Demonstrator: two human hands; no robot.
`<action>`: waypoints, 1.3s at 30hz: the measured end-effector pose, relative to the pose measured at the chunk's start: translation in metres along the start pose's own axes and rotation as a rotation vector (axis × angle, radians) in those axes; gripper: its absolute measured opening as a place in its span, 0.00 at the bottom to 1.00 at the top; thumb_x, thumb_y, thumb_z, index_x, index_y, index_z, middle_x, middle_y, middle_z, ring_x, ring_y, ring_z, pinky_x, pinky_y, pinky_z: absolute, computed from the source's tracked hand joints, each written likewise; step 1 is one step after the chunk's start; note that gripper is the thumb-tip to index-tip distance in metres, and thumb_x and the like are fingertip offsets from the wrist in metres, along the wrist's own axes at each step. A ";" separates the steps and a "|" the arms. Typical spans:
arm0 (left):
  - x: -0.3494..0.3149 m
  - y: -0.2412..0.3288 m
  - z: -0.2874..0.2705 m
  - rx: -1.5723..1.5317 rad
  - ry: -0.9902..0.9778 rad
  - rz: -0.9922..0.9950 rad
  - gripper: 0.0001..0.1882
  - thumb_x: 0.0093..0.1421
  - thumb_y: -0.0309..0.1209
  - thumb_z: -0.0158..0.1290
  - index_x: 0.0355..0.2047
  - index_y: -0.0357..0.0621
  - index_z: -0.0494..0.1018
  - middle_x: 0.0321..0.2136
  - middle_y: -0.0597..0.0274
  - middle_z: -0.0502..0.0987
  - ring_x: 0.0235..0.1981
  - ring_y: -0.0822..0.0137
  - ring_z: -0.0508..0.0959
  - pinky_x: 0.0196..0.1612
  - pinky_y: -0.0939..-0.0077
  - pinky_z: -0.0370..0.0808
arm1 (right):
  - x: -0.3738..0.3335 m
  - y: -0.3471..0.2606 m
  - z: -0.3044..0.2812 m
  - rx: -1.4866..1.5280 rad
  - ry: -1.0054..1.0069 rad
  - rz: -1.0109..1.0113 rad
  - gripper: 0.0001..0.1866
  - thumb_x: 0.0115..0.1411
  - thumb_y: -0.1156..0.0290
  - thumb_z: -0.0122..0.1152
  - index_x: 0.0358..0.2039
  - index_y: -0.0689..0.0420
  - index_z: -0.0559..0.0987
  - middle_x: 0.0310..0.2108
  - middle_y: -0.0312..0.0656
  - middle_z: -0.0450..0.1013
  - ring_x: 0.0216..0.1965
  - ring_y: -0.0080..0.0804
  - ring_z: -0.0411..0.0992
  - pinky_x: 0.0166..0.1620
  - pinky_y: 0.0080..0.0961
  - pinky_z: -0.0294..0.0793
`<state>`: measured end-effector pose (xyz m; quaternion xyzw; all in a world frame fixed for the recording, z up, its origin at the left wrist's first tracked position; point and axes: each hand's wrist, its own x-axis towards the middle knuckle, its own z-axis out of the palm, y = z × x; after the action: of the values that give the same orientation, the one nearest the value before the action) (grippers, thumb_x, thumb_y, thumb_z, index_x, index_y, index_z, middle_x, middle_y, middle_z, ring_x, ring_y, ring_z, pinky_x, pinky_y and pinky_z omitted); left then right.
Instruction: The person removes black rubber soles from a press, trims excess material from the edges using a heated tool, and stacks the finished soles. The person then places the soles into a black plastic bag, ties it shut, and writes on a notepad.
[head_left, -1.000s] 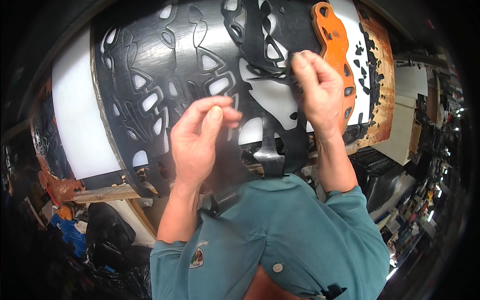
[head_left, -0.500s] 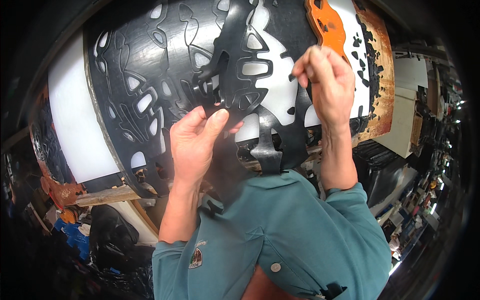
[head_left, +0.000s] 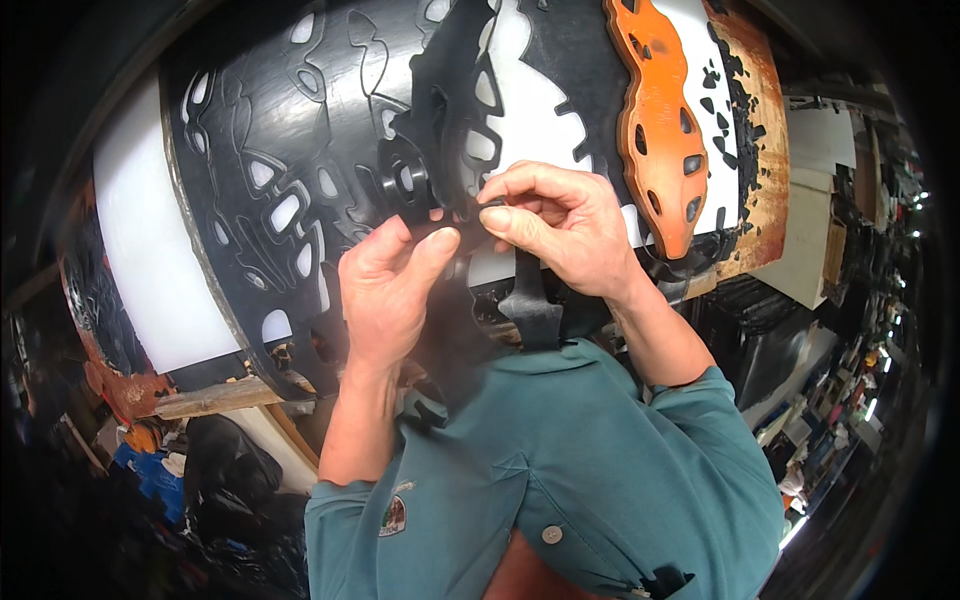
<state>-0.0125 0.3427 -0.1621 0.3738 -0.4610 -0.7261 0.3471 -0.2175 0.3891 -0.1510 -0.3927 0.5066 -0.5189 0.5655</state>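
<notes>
My left hand [head_left: 388, 285] is closed, its thumb and fingers pinching a lifted black flexible strip [head_left: 440, 100] full of cut-out holes. Close beside it, my right hand [head_left: 570, 230] has thumb and forefinger pressed together on the same strip's edge. A small dark bit shows at the right fingertips, too small to name. Beneath both hands lies a large black sheet [head_left: 270, 60] with several curved cuts and openings. Part of the strip below the left hand is blurred.
An orange wavy board with holes [head_left: 668, 140] lies on the right. Small black scraps [head_left: 712, 105] are scattered on the white board [head_left: 130, 240] under the sheet and on a brown board [head_left: 762, 200]. A wooden edge [head_left: 220, 396] runs along the near side.
My right hand has come left and down from beside the orange board to the strip near my left hand. The left hand has kept its place, and more of the orange board shows.
</notes>
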 end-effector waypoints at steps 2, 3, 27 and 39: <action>-0.001 -0.002 -0.001 -0.034 -0.010 0.009 0.13 0.69 0.26 0.59 0.51 0.31 0.77 0.44 0.50 0.84 0.43 0.61 0.85 0.51 0.66 0.82 | 0.001 0.004 -0.004 0.160 0.011 0.079 0.11 0.67 0.71 0.66 0.45 0.66 0.82 0.30 0.36 0.79 0.28 0.19 0.76 0.32 0.15 0.75; -0.001 -0.003 -0.001 -0.071 -0.018 0.023 0.14 0.69 0.26 0.58 0.52 0.32 0.77 0.45 0.49 0.84 0.45 0.59 0.85 0.53 0.63 0.82 | 0.005 0.006 -0.009 0.302 -0.004 0.147 0.11 0.67 0.71 0.66 0.45 0.66 0.82 0.30 0.37 0.79 0.29 0.18 0.77 0.32 0.15 0.75; -0.002 0.003 -0.003 0.031 0.016 0.106 0.16 0.69 0.27 0.56 0.53 0.29 0.78 0.55 0.57 0.77 0.53 0.70 0.75 0.56 0.74 0.71 | -0.003 -0.017 0.016 -0.878 0.070 -0.746 0.34 0.42 0.66 0.80 0.52 0.61 0.79 0.40 0.43 0.76 0.37 0.42 0.74 0.39 0.35 0.78; 0.011 0.016 0.015 0.244 -0.008 0.232 0.10 0.72 0.21 0.47 0.46 0.30 0.77 0.50 0.52 0.77 0.51 0.65 0.78 0.55 0.71 0.76 | 0.012 -0.009 0.025 -0.455 0.272 -0.379 0.07 0.65 0.75 0.63 0.38 0.66 0.81 0.29 0.44 0.78 0.31 0.34 0.78 0.36 0.28 0.78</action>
<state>-0.0285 0.3340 -0.1454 0.3547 -0.5872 -0.6212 0.3788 -0.1949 0.3740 -0.1401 -0.5235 0.5983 -0.5362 0.2837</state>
